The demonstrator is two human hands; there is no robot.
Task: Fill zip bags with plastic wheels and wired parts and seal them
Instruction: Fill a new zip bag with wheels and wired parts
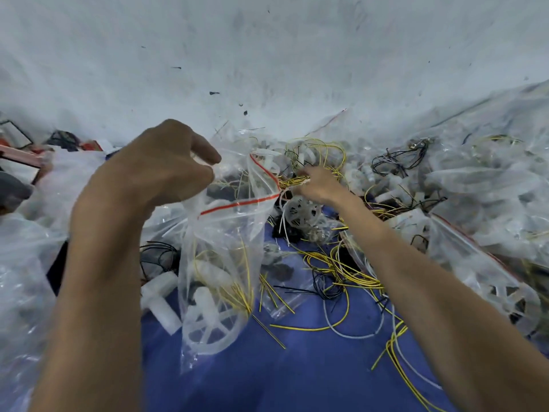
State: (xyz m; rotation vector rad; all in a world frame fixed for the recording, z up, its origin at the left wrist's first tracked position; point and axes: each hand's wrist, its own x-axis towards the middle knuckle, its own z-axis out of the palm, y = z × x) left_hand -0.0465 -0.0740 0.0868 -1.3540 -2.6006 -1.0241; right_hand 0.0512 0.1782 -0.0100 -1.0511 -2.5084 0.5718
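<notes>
Across the blue surface [297, 382] spreads a loose heap of parts [395, 188], and the step in hand, as we judge it, is feeding more of it into the zip bag [219, 263]. To do that well we want the mouth held wide and the wires gathered into one bunch, so no end snags the red zip strip [237, 205]. Our left hand [160, 165] pinches the bag's top edge; the bag hangs below it, a plastic wheel [208, 331] at its bottom. Our right hand [319, 185], just right of the mouth, curls round yellow wired parts [297, 181] in the heap, a loose wheel [300, 211] right beneath it.
</notes>
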